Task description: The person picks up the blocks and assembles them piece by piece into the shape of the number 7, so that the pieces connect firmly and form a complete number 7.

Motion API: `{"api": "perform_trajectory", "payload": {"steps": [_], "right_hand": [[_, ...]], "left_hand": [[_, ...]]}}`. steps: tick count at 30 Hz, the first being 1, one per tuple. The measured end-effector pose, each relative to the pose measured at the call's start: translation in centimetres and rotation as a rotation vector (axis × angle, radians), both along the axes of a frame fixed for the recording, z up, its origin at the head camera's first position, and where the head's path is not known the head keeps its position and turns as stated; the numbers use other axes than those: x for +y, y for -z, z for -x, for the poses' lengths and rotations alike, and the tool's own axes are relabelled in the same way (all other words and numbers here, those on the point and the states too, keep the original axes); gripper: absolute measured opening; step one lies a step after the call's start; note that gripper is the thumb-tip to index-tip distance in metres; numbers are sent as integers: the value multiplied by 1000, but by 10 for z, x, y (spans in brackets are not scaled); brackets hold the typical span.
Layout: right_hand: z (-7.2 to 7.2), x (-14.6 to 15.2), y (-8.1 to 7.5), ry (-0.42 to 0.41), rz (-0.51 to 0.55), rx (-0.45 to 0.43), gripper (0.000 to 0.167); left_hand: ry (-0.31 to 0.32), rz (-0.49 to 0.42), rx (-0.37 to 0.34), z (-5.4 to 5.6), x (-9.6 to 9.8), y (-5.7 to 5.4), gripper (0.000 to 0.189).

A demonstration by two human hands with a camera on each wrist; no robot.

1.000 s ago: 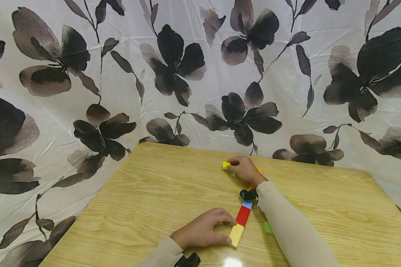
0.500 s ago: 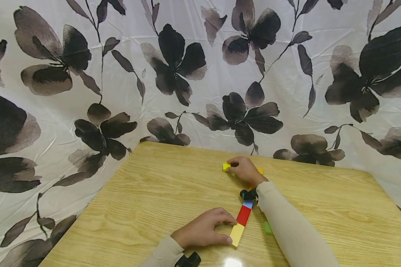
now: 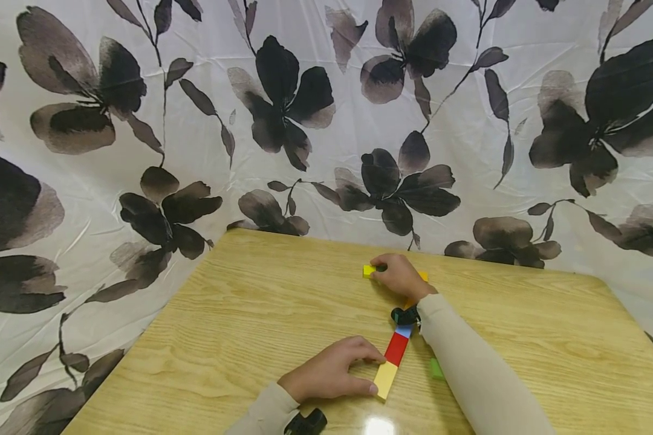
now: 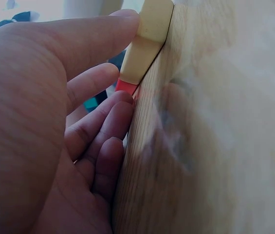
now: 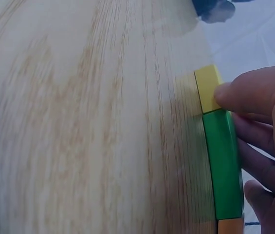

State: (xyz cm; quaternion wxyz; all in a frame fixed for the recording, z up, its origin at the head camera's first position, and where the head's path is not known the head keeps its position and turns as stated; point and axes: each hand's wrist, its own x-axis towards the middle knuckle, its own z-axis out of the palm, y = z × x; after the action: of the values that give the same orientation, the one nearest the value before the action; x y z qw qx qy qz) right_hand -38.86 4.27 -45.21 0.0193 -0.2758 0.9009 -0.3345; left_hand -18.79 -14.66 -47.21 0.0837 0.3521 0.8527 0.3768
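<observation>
In the head view, a bent row of coloured toy blocks runs along the table. At its near end, my left hand rests beside a pale yellow block; the thumb touches its left side and the index fingertip is by its joint with a red block. My right hand pinches a bright yellow block at the far left end, thumb on the near face. This block abuts a green block, followed by an orange block. A blue block shows below the right wrist, which hides part of the row.
A loose light green block lies right of the row, partly behind the right sleeve. The wooden table ends at a floral cloth at the back and left. Wrist cameras sit on both wrists.
</observation>
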Motion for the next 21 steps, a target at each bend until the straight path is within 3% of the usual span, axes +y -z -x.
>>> {"api": "perform_trajectory", "payload": {"steps": [13,21], "right_hand": [[-1,9,-1,22,54,-8,34],[-4,22,-14,76,144,23,29]], "left_hand": [[6,5,5,0,3,0,41],[-3,-1,9,1,1,-1,41]]}}
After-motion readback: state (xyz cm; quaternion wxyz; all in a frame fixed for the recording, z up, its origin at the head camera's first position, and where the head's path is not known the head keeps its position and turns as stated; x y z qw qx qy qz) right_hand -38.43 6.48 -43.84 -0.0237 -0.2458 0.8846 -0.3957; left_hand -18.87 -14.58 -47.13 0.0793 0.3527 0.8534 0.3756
